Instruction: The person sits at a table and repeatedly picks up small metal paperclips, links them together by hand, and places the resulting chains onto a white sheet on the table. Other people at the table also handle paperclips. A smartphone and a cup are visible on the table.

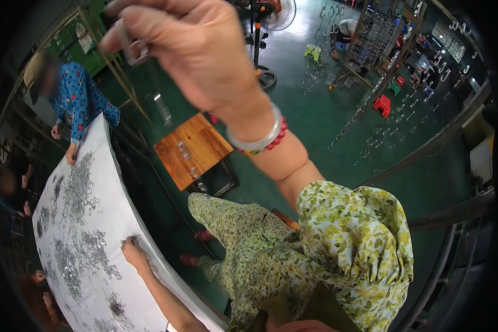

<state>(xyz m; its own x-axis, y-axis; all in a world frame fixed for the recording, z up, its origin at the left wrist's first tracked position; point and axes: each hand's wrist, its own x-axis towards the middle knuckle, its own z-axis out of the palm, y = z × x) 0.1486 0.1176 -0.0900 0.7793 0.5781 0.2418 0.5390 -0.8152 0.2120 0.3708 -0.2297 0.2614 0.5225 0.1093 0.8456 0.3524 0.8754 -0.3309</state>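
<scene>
Raised high in front, my right hand (185, 52) is closed in a pinch on the top of a chain of linked metal hooks (163, 109). The chain hangs down, passing in front of a wooden stool. Below and to the left, my left hand (134, 253) rests at the near edge of a white-covered table (113, 188). Its fingers are pressed together around a small grey metal piece, too small to see clearly. Loose piles of wire hooks (69, 271) spread over the table beside that hand.
A person in blue patterned clothes (74, 99) reaches onto the table's far end; other people's hands show along its left side. The wooden stool (196, 146) stands on the green floor. A fan (260, 44), hanging hook chains (390, 124) and a red stool (382, 105) are farther off.
</scene>
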